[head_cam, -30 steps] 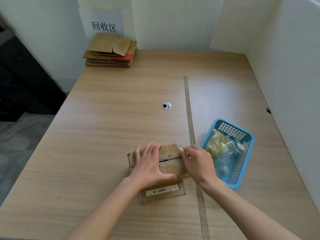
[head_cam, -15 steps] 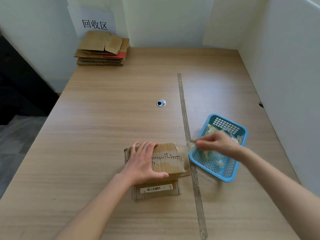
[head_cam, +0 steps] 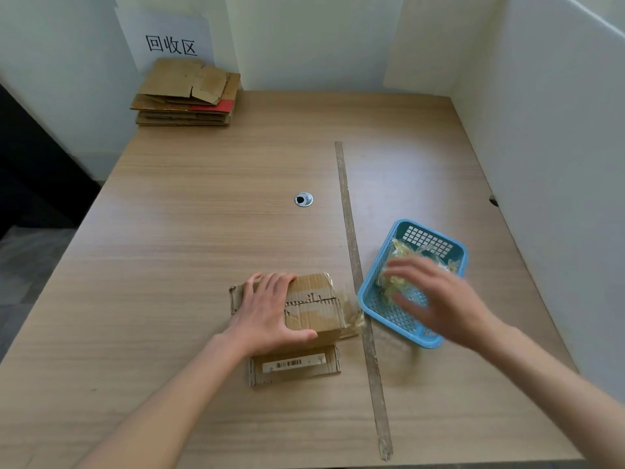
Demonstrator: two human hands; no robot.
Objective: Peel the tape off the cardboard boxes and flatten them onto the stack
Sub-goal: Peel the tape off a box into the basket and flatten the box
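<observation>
Both hands are over the near half of the desk (head_cam: 203, 231). Left hand (head_cam: 270, 314) lies flat on top of the one cardboard box (head_cam: 314, 309), fingers straight across its left part and thumb hooked along its near edge. Right hand (head_cam: 436, 299) hovers, blurred, over the single blue basket (head_cam: 399, 319) with fingers spread loosely and nothing clearly pinched in them.

That box sits near the middle of the desk's near edge, its long axis running left to right, a taped seam along the top and a barcode-labelled flap (head_cam: 294, 363) folded out flat toward the near edge. Crumpled clear tape (head_cam: 399, 252) fills the basket, just right of a long tape strip (head_cam: 355, 265) stuck across the desk. One stack of flattened cardboard (head_cam: 186, 93) lies at the far-left corner.
</observation>
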